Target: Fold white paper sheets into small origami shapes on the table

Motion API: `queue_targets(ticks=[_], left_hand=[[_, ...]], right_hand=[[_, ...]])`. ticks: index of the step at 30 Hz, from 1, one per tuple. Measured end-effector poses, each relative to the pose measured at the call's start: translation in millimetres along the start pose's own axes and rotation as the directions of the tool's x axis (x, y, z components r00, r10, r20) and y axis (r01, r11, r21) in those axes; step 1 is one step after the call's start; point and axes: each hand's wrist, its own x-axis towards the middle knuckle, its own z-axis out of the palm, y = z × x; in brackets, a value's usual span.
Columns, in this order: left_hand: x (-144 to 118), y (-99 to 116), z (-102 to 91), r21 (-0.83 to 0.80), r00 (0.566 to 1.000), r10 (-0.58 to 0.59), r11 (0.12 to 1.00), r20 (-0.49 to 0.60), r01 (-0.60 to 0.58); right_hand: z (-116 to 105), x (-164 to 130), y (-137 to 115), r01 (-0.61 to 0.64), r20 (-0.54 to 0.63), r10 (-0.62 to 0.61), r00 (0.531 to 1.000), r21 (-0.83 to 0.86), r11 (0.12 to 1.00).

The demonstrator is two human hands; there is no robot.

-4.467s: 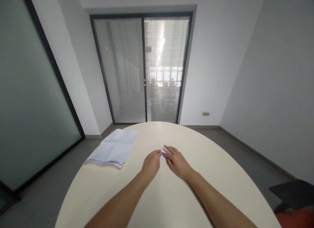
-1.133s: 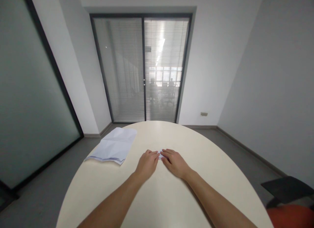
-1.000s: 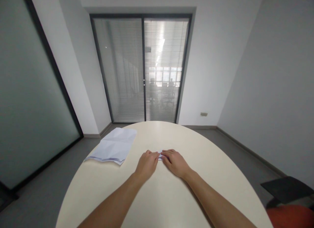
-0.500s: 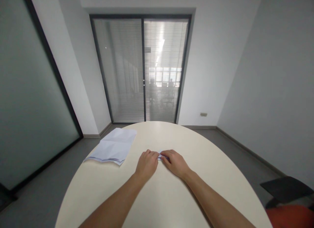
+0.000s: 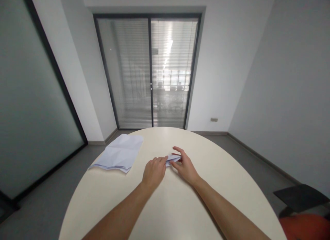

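Observation:
Over the middle of the pale table (image 5: 165, 205), a small folded piece of white paper (image 5: 173, 159) lies between my two hands. My left hand (image 5: 154, 170) is closed on its left end, its fingers partly hiding the paper. At the paper's right end, my right hand (image 5: 185, 167) has thumb and fingers around the edge, with the index finger raised. The paper's layers stand slightly apart on that side. To the left, a stack of creased white sheets (image 5: 121, 151) rests flat near the table's rim.
A black and red chair (image 5: 301, 198) stands at the lower right beside the table. Beyond the far edge are a glass door with blinds (image 5: 170, 78) and white walls. A frosted glass panel (image 5: 33, 95) is on the left.
My right hand has lifted a little and its fingers have spread, raising the right end of the folded paper so more of it shows. My left hand has stayed nearly in place.

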Motion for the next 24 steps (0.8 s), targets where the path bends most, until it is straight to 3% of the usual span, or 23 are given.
queue_targets(ticks=[7,12,16,21,24], left_hand=[[-1,-1,4.2,-0.278,0.985,-0.14,0.955,-0.103,0.107],[4,-5,12.0,-0.466,0.955,-0.296,0.849,-0.032,0.248],[7,-11,17.5,-0.444,0.942,-0.335,0.846,-0.011,0.295],[9,-18,21.7,-0.353,0.948,-0.311,0.896,-0.069,0.269],[10,-18,20.9,-0.351,0.949,-0.307,0.898,-0.067,0.266]], right_hand=[[8,-3,-2,0.125,0.028,-0.125,0.992,0.029,0.992],[2,-4,-6,0.149,0.115,-0.136,0.984,-0.12,0.981],[-3,-6,-7,0.166,0.231,-0.112,0.966,-0.227,0.96],[-1,-8,-6,0.271,0.326,-0.19,0.926,-0.225,0.936],[0,-9,-8,0.272,0.365,-0.173,0.915,-0.241,0.932]])
